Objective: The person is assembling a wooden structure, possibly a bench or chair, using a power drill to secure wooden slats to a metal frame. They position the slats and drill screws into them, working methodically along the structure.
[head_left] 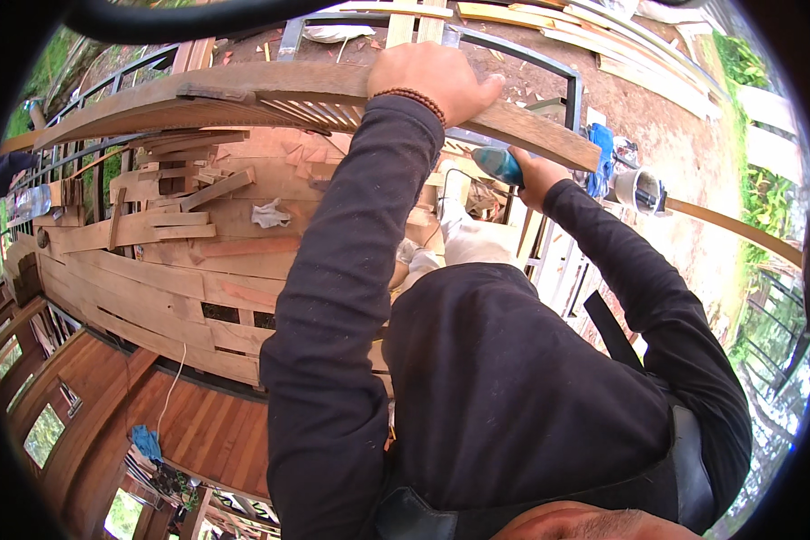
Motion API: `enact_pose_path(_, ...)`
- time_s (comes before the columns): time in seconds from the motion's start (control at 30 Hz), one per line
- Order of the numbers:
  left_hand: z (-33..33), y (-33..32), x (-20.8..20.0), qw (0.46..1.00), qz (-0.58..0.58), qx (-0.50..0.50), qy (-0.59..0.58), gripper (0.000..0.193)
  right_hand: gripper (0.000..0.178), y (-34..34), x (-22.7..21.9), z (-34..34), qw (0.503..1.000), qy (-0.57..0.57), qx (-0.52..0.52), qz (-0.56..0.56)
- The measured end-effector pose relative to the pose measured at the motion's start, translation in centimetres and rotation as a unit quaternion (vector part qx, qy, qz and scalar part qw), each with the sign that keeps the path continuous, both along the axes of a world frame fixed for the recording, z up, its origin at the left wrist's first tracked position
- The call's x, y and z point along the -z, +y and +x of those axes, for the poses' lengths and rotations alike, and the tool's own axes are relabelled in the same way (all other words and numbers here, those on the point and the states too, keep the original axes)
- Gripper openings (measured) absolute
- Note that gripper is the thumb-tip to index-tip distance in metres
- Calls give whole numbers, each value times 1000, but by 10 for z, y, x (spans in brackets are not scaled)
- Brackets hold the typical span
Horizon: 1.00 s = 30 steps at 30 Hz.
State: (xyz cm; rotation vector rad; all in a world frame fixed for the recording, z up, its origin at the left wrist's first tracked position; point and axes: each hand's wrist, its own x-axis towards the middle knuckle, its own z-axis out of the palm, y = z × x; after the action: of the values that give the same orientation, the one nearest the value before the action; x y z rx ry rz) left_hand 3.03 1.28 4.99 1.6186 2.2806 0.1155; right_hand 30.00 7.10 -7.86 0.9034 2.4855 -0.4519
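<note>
"Wooden beam (549, 137): count, position?"

"One, crossing ahead of the torso (513, 360). One left hand (427, 79) clasps its top; one right hand (539, 176) curls around one teal tool (498, 166), near the beam's right end."

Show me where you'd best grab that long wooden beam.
The long wooden beam is probably best gripped toward its right end, where the left hand lies over it. Come from above, palm down: its long, narrow shape should let fingers curl over the far edge.
</note>
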Motion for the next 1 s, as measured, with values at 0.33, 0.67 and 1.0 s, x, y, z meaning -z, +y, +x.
enact_pose_path(0.33, 2, -2, -1, 1000, -1, 3, 11, 64, 71, -22, -1, -4, 989, -119, -91, 7)
enact_pose_path(0.67, 1, -3, 4, 1000, 22, 0, 1, 66, 76, -4, 9, 24, 998, -29, -38, -45)
enact_pose_path(1.0, -3, 8, 4, 1000, 4, 1, 13, 69, 58, 18, 24, 47, 933, 103, 324, -116)
